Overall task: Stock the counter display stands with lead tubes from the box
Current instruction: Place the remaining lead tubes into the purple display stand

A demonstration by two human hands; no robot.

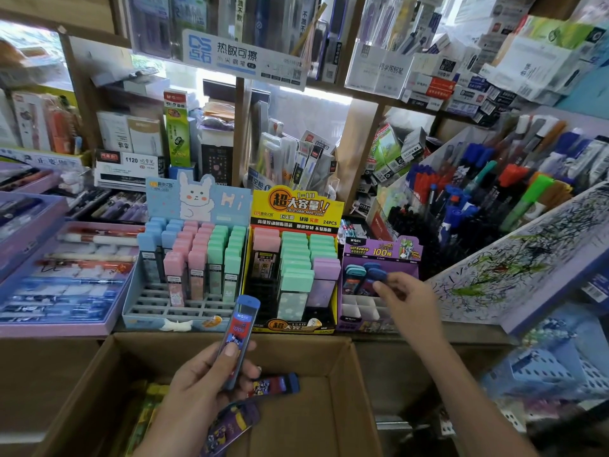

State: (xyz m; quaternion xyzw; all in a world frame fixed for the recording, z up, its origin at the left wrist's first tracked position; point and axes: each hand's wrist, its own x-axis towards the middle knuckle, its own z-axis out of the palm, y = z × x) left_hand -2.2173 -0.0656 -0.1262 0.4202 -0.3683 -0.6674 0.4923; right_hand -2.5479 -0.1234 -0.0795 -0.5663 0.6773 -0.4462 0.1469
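Pointing cap-up, lead tube in left hand.

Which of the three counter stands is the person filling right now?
The small purple stand, rightmost: the right hand pinches a blue-capped tube over it. The blue stand and yellow stand are untouched.

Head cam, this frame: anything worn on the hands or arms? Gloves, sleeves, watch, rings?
Nothing worn that shows. Left hand and right hand are bare: no gloves, no rings visible. Right forearm is bare to the frame edge, with no sleeve, watch or band. Left wrist is bare too; little of that arm shows.
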